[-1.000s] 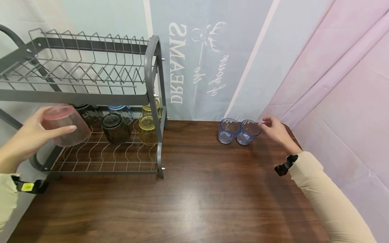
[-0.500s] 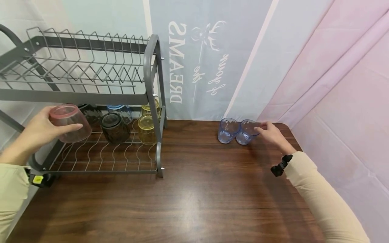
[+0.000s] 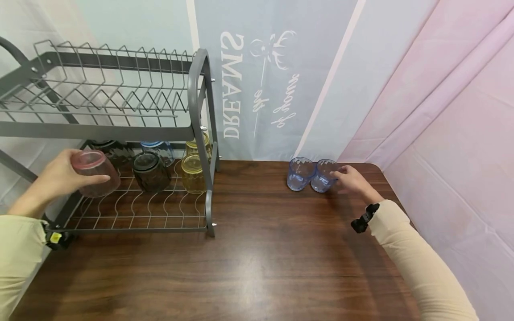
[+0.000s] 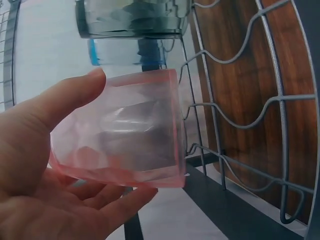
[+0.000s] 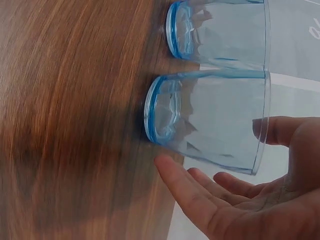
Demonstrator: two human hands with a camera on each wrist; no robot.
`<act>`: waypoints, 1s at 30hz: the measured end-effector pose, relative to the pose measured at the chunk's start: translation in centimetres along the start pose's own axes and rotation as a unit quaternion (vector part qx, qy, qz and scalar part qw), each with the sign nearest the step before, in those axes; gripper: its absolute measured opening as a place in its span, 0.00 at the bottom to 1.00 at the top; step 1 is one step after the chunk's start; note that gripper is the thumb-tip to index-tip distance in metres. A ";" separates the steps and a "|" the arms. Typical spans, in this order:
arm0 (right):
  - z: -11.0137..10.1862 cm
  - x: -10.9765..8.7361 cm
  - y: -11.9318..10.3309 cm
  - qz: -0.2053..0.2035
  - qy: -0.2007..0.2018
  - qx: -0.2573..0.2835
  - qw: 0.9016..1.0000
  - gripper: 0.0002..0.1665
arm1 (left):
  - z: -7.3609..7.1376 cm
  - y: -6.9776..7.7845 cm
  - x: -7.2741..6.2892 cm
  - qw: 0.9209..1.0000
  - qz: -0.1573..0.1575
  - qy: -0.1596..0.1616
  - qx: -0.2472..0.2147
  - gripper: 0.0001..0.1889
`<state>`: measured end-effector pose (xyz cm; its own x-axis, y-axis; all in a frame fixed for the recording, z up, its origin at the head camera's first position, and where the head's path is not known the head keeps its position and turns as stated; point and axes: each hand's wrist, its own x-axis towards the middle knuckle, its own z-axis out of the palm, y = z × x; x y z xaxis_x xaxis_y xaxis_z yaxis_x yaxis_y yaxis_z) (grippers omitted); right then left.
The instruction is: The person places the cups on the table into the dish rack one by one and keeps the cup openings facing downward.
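My left hand (image 3: pixel 62 178) holds an upside-down pink cup (image 4: pixel 120 127), thumb on one side and fingers on the other. The cup is over the left part of the rack's lower tier (image 3: pixel 120 216); whether its rim touches the wires I cannot tell. At the back right of the table, my right hand (image 3: pixel 352 180) is at the nearer of two upright clear blue cups (image 5: pixel 215 120). Its thumb overlaps that cup's rim, while the other fingers (image 5: pixel 187 192) extend outside the wall, apart from it. The other blue cup (image 3: pixel 299 174) stands close on the left.
Upside-down dark cups (image 3: pixel 150 171), yellow cups (image 3: pixel 194 174) and a blue cup (image 3: pixel 160 151) sit on the lower tier. The grey dish rack's upper tier (image 3: pixel 96 131) overhangs them. A fabric backdrop (image 3: pixel 257 89) borders the brown wooden table (image 3: pixel 257 249) at the back.
My left hand has carried the pink cup right, farther over the lower tier. My right hand has moved left, bringing its fingers to the nearer blue cup's rim.
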<state>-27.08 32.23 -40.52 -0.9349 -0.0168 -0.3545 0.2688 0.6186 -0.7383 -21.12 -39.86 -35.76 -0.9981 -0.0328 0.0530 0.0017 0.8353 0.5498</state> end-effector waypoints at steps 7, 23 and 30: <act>0.5 0.6 0.5 0.005 -0.024 0.055 0.998 0.40 | 0.7 -0.3 0.3 0.999 -0.002 -0.021 0.035 0.51; 1.0 0.7 0.7 -0.003 -0.030 0.089 0.996 0.36 | 1.5 0.2 0.6 0.993 0.054 0.040 0.099 0.45; 1.2 0.9 0.4 -0.006 -0.028 0.092 0.995 0.34 | 1.1 0.3 0.4 0.987 0.053 0.057 0.138 0.41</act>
<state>-27.52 31.55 -41.83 -0.9251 -0.0712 -0.3729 0.3002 0.4644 -0.8332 -21.61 -39.04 -36.47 -0.9797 0.0155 0.1998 0.0741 0.9544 0.2892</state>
